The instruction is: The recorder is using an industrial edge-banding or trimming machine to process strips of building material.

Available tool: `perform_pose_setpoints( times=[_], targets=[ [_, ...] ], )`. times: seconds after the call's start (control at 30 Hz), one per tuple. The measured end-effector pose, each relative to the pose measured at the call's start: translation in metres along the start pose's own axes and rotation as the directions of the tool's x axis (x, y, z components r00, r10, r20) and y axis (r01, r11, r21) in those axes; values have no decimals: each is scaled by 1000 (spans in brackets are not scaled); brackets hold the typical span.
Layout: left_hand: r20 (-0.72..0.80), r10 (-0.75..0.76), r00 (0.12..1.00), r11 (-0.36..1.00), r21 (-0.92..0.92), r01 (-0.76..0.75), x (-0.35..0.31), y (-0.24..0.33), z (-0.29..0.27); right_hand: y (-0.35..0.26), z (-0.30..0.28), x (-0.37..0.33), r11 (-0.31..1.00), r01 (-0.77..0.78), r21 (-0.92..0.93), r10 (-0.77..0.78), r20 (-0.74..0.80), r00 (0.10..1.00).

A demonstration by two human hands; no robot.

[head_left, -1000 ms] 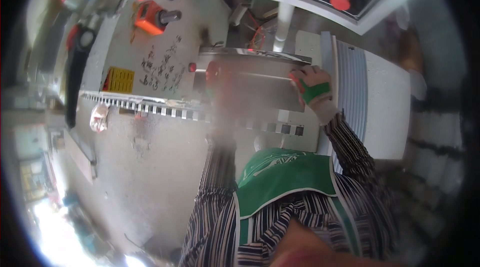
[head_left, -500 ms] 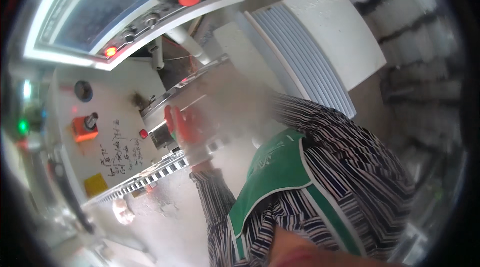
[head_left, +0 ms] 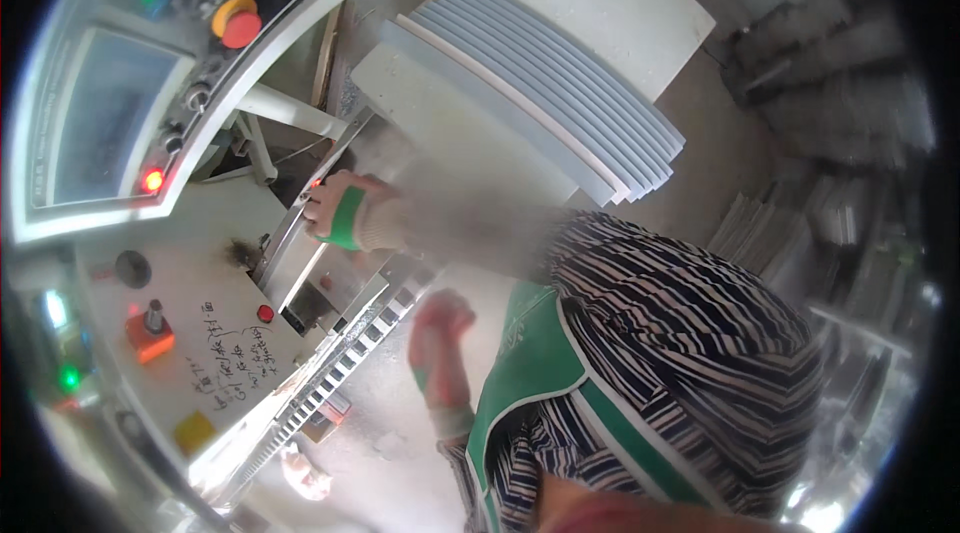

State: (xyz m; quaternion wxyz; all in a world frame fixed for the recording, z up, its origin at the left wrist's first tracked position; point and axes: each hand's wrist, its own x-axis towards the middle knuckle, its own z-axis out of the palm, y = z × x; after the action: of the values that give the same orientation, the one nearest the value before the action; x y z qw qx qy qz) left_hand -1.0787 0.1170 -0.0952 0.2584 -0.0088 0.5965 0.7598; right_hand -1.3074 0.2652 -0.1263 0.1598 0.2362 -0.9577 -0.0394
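My right hand (head_left: 345, 213), with a green band across it, reaches to the metal edge of the machine bed (head_left: 300, 268). Its fingers are apart and slightly bent, resting on or close to that edge, with nothing visible in them. A blurred patch covers part of my right forearm. Nearer my body, my left hand (head_left: 440, 333) hangs in front of my green apron (head_left: 535, 353). Reddish and smeared by motion, it shows no clear finger shape, and no object stands out in it. Alongside the bed runs a black-and-white toothed conveyor track (head_left: 345, 373).
A stack of blue-grey boards (head_left: 560, 83) stands beyond my right arm. The control panel (head_left: 125, 118) with its red stop button (head_left: 240, 28) is at upper left. A white machine cover (head_left: 210, 318) bears an orange block (head_left: 150, 338). More stacked boards (head_left: 765, 243) stand at right.
My right hand has come into clear sight at the machine's edge. My left hand has drawn back from the bed toward my body. The whole view has turned, shifting the panel left.
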Motion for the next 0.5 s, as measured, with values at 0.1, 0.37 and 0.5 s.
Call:
perform_pose_setpoints(
  times=[0.1, 0.37, 0.5],
  targets=[
    [-1, -221, 975, 972, 79, 220, -12, -17, 17, 7, -45, -29, 932, -103, 348, 90, 55, 994],
    [286, -329, 900, 924, 294, 244, 26, -119, -3, 14, -43, -96, 721, -138, 679, 555, -447, 701],
    [332, -466, 821, 854, 411, 319, 51, -115, 35, 70, -32, -225, 400, -488, 776, 884, -188, 427]
  ],
)
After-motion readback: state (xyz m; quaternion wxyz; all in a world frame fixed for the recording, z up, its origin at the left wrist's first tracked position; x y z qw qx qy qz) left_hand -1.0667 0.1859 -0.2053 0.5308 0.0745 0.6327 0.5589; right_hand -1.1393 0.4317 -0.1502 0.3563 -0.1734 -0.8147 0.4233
